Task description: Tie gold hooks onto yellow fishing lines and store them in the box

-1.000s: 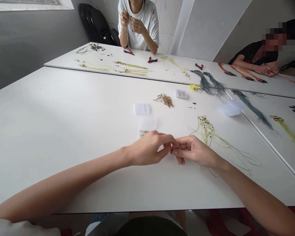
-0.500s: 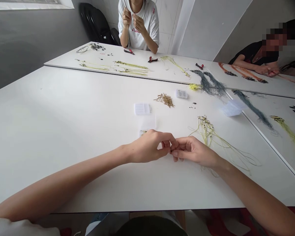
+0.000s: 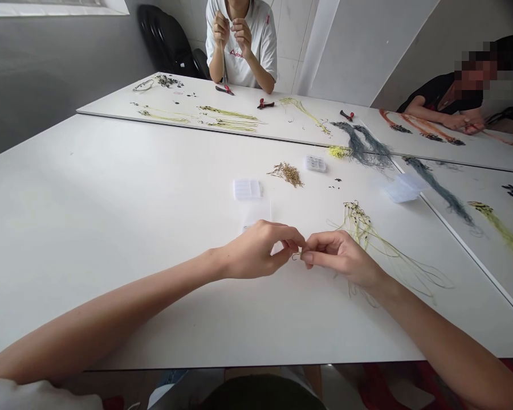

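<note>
A small dark fishing hook (image 3: pixel 296 257) pokes out from between the thumb and fingertips of my right hand (image 3: pixel 346 256), which is closed on it. My left hand (image 3: pixel 263 250) meets the right one at the fingertips, its thumb and fingers curled in a pinch beside the hook. What the left fingers hold, if anything, is hidden. Just right of my hands lies a loose bundle of yellow-green line leaders (image 3: pixel 359 222) with dark ends, partly behind my right hand. An open clear plastic case (image 3: pixel 256 210) lies behind my left hand, its near part covered by that hand.
Farther back are a pile of gold-coloured small metal pieces (image 3: pixel 287 173), a small clear box (image 3: pixel 315 164), and stacked clear cases (image 3: pixel 404 188). Grey-blue line bundles (image 3: pixel 363 142) lie across the table seam. Two people work at the far tables, near red-handled pliers (image 3: pixel 265 103).
My hands have shifted slightly up, and the fingers have parted a little. The hook's bend now shows between them. The left hand covers more of the clear case.
</note>
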A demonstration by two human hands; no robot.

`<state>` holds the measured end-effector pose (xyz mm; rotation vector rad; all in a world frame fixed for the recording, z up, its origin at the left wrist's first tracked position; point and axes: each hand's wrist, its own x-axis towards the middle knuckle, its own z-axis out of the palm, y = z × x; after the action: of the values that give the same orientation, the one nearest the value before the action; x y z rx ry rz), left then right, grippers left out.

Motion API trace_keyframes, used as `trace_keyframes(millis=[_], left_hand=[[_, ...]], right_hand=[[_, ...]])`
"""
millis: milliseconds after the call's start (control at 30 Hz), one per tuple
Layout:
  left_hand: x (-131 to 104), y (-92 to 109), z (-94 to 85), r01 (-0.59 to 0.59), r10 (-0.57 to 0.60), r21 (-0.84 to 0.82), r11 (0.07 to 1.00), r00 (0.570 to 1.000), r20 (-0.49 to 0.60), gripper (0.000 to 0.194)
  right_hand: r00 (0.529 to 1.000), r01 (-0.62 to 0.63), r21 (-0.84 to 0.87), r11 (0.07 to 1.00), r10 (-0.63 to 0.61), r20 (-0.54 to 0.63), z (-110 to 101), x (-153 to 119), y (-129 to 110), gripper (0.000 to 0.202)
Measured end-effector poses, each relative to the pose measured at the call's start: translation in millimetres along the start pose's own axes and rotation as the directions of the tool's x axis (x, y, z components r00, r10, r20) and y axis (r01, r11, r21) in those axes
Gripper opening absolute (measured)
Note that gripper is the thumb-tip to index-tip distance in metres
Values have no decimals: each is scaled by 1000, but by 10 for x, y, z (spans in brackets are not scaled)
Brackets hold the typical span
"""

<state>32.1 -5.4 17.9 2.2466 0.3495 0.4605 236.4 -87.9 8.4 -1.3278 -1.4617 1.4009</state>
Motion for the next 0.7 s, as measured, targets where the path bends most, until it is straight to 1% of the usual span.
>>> trace_keyframes(millis=[133,233,400,500,633,700], left_hand=[[6,-57,-1,104,-106,-41,994,993,-50,18],[4,-65,6,171,-177,-93,981,982,-59,17],[10,-44,3,261,-268,-240,935,963,5,21],[14,-63,35,289,-309,-364,886,951,2,24],[16,-110,99,278,-322,-576,769,946,28,25],[15,-123,120,269,-326,-639,721,945,30,26]], right_hand=[[995,45,-4,999,-45,-92,-19,-1,5,12],[991,55,3,998,-54,-123,-7,2,7,12],[989,54,16,998,-52,-141,4,9,4,12],[986,55,26,998,-50,-160,-1,13,13,11],[982,64,50,997,-54,-181,12,15,25,11],[980,70,64,995,-57,-191,25,13,26,10]])
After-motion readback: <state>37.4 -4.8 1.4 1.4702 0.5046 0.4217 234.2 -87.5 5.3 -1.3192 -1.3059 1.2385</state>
